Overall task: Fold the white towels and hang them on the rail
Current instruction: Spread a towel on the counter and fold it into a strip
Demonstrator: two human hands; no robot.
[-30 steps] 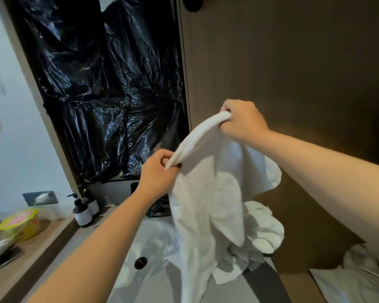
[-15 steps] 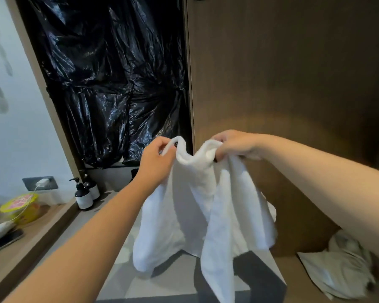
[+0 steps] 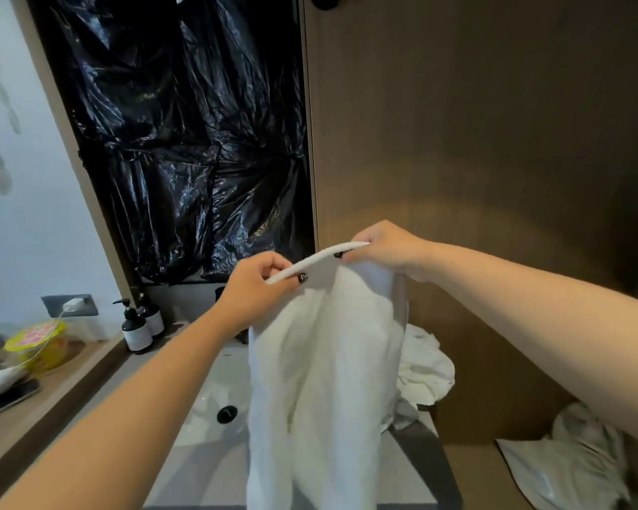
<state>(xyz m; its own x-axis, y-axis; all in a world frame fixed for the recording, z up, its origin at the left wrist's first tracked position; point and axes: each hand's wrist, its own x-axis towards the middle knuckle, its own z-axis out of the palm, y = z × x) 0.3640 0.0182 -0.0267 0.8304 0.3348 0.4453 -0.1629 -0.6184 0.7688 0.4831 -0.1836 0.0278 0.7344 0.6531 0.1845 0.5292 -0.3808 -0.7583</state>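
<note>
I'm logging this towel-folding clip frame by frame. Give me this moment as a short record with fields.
held item: white towel, hanging down from its top edge
left hand: pinches the edge's left end
right hand: pinches the edge's right end
below: white sink
other linen: crumpled towel behind it
counter: two pump bottles
rail: not in view

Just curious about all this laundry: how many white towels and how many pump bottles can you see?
White towels: 3, one held up by both hands, one crumpled behind it, one at the lower right.
Pump bottles: 2.
Total: 5
</note>
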